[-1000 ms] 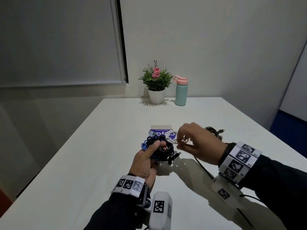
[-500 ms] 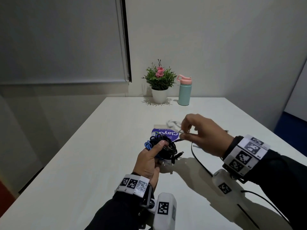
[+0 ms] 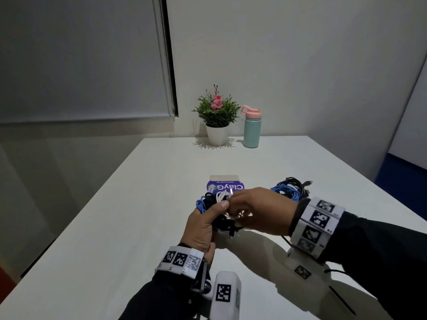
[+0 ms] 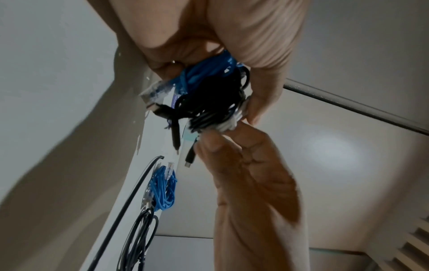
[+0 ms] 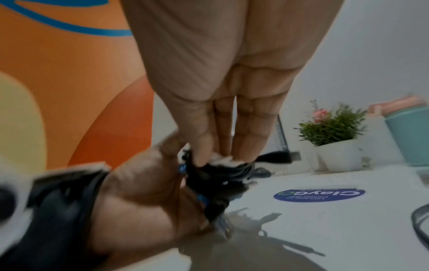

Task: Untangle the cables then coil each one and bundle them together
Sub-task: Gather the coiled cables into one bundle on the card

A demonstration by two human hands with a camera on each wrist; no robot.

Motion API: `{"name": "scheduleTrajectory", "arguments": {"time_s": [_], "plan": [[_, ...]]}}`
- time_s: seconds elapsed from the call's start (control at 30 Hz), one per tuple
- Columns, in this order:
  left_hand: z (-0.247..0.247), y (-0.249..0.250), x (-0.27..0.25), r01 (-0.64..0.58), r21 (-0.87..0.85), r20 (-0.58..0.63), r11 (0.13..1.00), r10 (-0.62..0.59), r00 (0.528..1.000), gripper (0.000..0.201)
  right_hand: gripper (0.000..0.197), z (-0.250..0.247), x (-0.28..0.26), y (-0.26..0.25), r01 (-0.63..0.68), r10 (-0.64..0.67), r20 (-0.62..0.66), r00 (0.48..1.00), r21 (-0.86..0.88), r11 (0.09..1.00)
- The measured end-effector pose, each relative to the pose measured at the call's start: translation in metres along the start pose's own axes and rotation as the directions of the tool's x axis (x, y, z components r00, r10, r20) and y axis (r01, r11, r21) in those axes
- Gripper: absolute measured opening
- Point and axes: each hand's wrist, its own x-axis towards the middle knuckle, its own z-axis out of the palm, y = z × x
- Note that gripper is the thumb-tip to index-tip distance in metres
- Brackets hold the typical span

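While both hands work above the white table (image 3: 143, 204), the setup reads like this: potted plant (image 3: 216, 116) and teal bottle (image 3: 251, 127) stand at the far edge, well clear; a blue-labelled pack (image 3: 225, 184) lies mid-table just beyond the hands. Right of it sits a loose pile of cables (image 3: 290, 188), blue and black, not yet gathered in. Left hand (image 3: 203, 229) is curled tight round the bundle (image 3: 213, 204), thumb clamped over the top; it holds blue, black and white coils, lifted off the table. Right hand (image 3: 258, 210) meets the bundle from the right, fingers together and fairly straight, fingertips (image 5: 243, 154) down on the white cable (image 3: 223, 196) at the top. Whether it pinches that cable or only presses it I can't tell; the wrist views are motion-blurred. My read: white coil is being seated into the bundle. Risks: several connector ends (image 4: 175, 132) dangle free under the left fist, so they could snag on the table or drag loops out if the bundle drops lower. The thumb is the only clamp on top; if it lifts to admit the white coil, springy loops may pop open and re-tangle. The pile near the right forearm could get swept by the sleeve.
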Motion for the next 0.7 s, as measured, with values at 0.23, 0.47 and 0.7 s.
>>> {"name": "scheduleTrajectory", "arguments": {"time_s": [0.23,0.47,0.7], "plan": [[-0.001,0.001,0.002,0.142,-0.039,0.038,0.989,-0.141,0.989,0.062,0.032,-0.03,-0.002,0.08,-0.473,0.52,0.031,0.854,-0.373,0.798],[0.0,0.004,-0.001,0.174,-0.064,0.067,0.983,-0.17,0.983,0.063,0.013,-0.013,-0.008,0.104,-0.391,0.557,0.125,0.821,-0.587,0.709],[0.001,0.004,-0.002,0.134,-0.021,0.052,0.991,-0.132,0.99,0.052,0.019,-0.033,-0.015,0.079,-0.479,0.479,0.009,0.878,0.019,0.878]]}}
